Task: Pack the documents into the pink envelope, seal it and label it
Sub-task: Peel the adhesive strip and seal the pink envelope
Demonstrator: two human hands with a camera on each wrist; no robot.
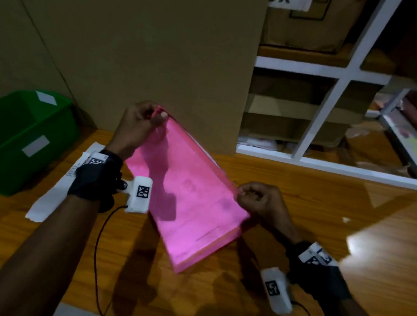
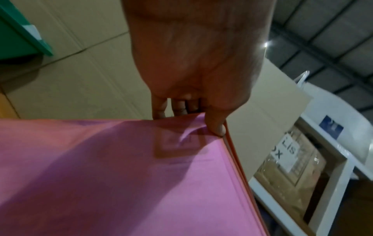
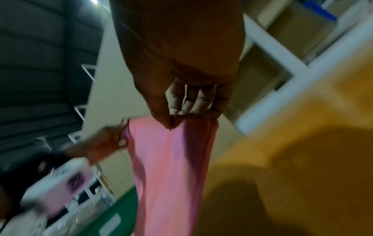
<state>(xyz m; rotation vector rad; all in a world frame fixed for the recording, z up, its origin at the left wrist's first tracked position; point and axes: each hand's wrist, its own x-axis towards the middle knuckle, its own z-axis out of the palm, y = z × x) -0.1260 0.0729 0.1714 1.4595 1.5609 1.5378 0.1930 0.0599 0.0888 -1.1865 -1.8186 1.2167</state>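
1. Pink envelope [image 1: 192, 201] is held up off the wooden table [image 1: 322, 215], tilted, open edge on the far-right side.
2. Left hand [image 1: 135, 125] pinches the top corner, thumb in front, fingers [image 2: 159, 108] behind.
3. Right hand [image 1: 258, 201] pinches the nearer corner of the same edge between thumb and curled fingers.
4. Faint print shows through the pink face; a white sheet edge peeks out along the open side.
5. Green bin [image 1: 23, 140] sits left on the table, white paper strip [image 1: 60, 187] just beside it.
6. Cardboard panel [image 1: 136, 41] stands behind, white shelving [image 1: 330, 92] to the right.
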